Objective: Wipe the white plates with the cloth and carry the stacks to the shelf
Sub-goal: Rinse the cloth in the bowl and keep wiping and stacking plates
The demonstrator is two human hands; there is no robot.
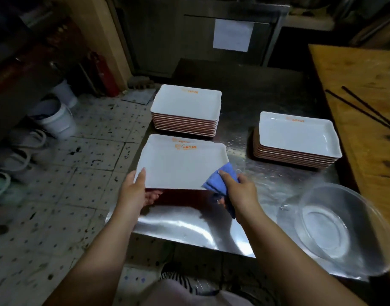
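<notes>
I hold a white rectangular plate (180,166) tilted above the steel table (267,100). My left hand (135,188) grips its near left corner, thumb on top. My right hand (240,188) presses a blue cloth (220,182) against the plate's near right corner, with the cloth wrapped over the rim. Another white plate (165,138) lies right under the held one; only its far edge shows. A tall stack of white plates (186,109) stands at the far left of the table. A second stack (298,138) stands on the right.
A clear glass bowl (335,228) sits at the table's near right corner. A wooden counter (362,102) with dark chopsticks (364,109) runs along the right. White buckets (57,118) and shoes (19,151) stand on the tiled floor at the left.
</notes>
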